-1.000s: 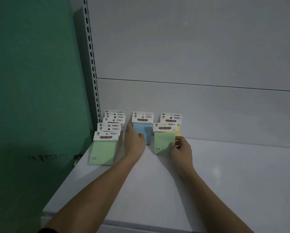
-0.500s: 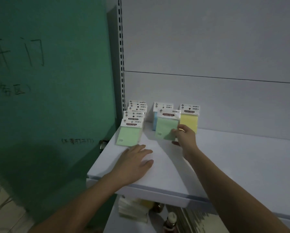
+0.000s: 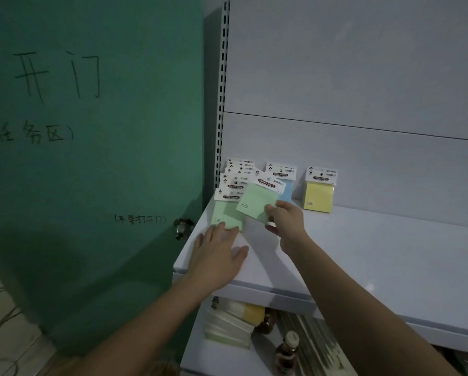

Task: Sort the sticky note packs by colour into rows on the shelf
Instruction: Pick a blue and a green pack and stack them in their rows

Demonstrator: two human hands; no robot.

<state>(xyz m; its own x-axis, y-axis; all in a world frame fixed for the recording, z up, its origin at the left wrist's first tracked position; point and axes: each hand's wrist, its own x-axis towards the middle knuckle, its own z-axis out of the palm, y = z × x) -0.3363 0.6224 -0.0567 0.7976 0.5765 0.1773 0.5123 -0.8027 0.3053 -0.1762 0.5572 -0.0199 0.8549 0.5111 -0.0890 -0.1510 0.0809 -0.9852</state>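
My right hand (image 3: 285, 222) pinches the lower right corner of a green sticky note pack (image 3: 257, 200) and holds it tilted above the white shelf (image 3: 363, 253). Just left of it a row of green packs (image 3: 226, 213) runs back to the wall, their white header cards overlapping. My left hand (image 3: 218, 256) lies flat on the shelf, fingers spread, its fingertips touching the front green pack. A blue pack (image 3: 286, 189) stands behind the held pack, partly hidden by it. To the right stands a yellow pack (image 3: 318, 198).
A green door (image 3: 91, 158) with a round knob (image 3: 182, 226) borders the shelf on the left. A slotted upright (image 3: 222, 90) rises at the shelf's back left corner. On the lower shelf lie stacked note packs (image 3: 230, 321) and small bottles (image 3: 285, 351).
My right hand has carried the green pack left, from in front of the blue pack toward the green row, tilting it. My left hand slid forward to touch the front green pack.
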